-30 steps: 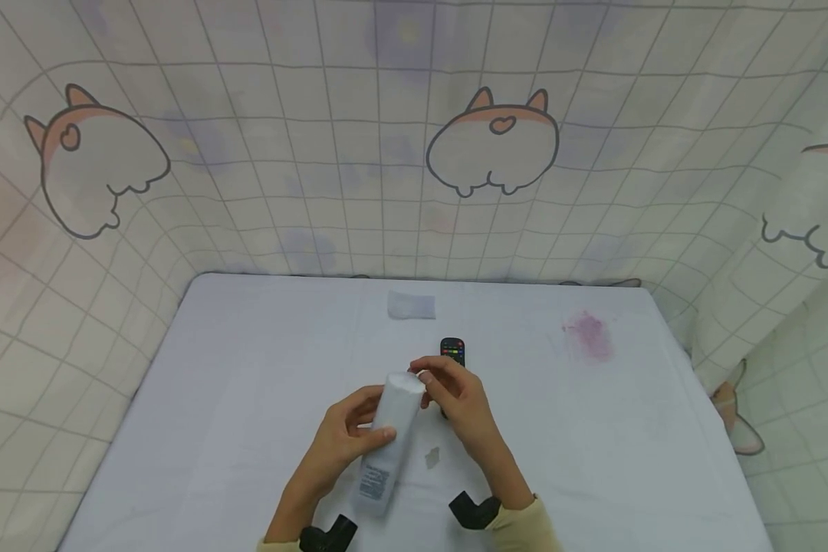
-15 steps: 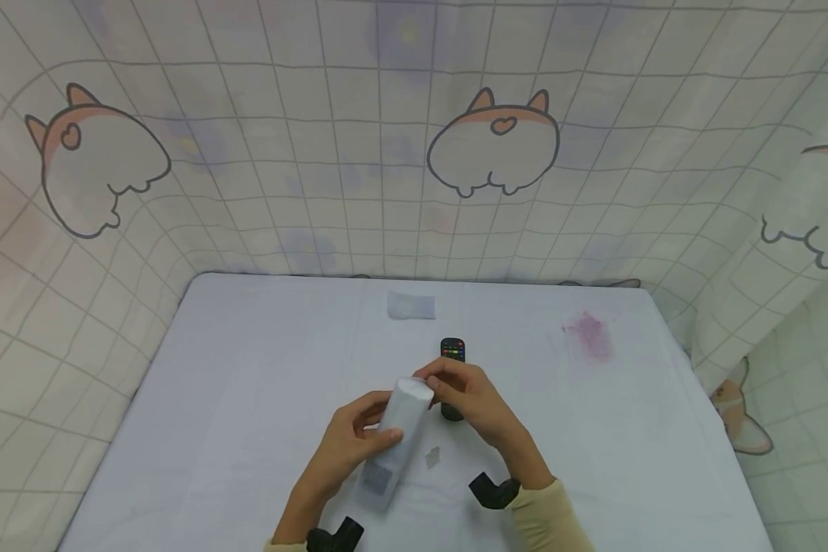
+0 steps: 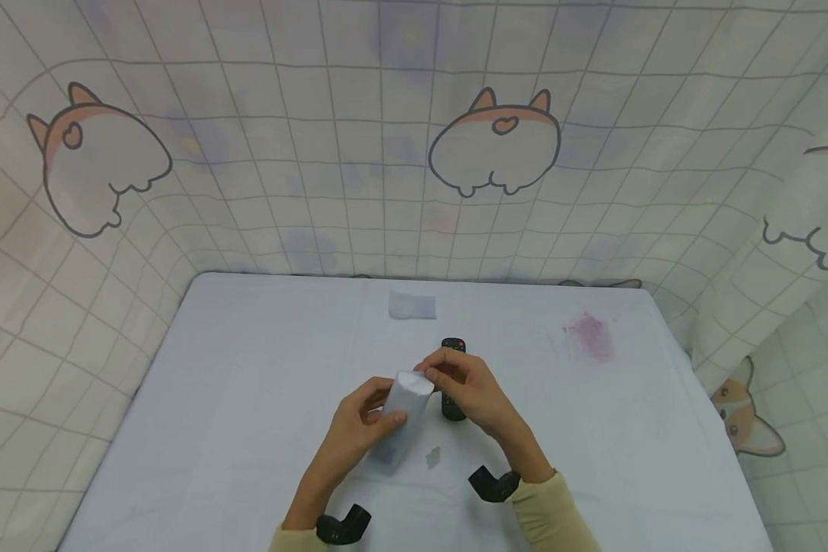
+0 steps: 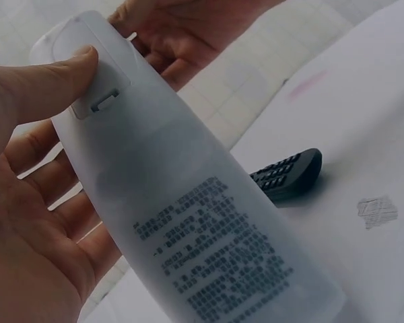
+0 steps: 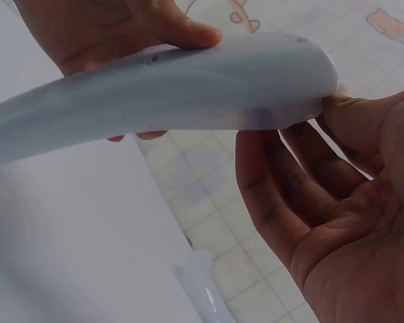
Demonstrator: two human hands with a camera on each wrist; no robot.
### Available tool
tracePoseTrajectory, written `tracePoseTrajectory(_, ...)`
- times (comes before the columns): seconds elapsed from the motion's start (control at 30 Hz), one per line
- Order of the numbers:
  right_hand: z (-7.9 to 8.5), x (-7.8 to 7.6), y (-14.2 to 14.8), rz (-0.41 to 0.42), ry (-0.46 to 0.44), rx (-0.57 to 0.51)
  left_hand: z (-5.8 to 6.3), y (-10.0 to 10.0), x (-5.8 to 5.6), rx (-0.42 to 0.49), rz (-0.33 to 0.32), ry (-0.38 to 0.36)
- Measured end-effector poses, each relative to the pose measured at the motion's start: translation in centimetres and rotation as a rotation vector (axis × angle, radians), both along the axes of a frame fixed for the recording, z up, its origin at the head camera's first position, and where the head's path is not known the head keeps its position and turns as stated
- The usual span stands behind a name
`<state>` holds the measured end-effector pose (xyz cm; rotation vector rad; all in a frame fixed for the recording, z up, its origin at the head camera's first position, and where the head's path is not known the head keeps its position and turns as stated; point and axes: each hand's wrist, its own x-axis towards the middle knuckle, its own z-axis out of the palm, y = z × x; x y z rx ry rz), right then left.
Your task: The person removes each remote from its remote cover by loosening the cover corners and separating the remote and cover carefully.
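A white remote control (image 3: 407, 406) is held tilted above the table, its back with a battery cover (image 4: 97, 74) and a block of dark print turned to the left wrist view. My left hand (image 3: 355, 422) grips it from the side, thumb pressed on the battery cover and fingers behind. At its upper end my right hand (image 3: 465, 387) pinches the rim, thumb at the tip and index finger underneath, as the right wrist view shows. A black remote control (image 3: 453, 408) with buttons lies on the table behind the right hand, partly covered by it.
A clear, flat plastic piece (image 3: 412, 305) lies near the table's back edge. The white tablecloth (image 3: 262, 368) bears a pink stain (image 3: 589, 336) at right and a small grey patch (image 3: 433, 458) close to the hands. A grid-patterned curtain (image 3: 345, 153) surrounds the table.
Both hands have shifted right with the white remote control, and the left has moved slightly farther from me. The remote's lower end has tipped, so its print shows less in the head view.
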<state>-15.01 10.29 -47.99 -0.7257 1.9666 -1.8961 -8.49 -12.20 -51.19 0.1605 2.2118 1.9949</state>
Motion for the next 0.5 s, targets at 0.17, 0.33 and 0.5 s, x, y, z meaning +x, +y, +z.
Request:
tracePoseTrajectory(0.17,0.5,-0.6,-0.2,-0.029,0.008,0.023,-0.2,0.0,-0.9,-0.027,-0.011,0.052)
tracePoseTrajectory(0.33,0.6,-1.6,-0.4,-0.069,0.022,0.064,-0.4,0.0,-2.3,-0.068,-0.008,0.089)
tracePoseTrajectory(0.5,0.6,-3.0,-0.6,-0.091,0.044,0.066,-0.7,0.2,-3.8,-0.09,0.0,0.108)
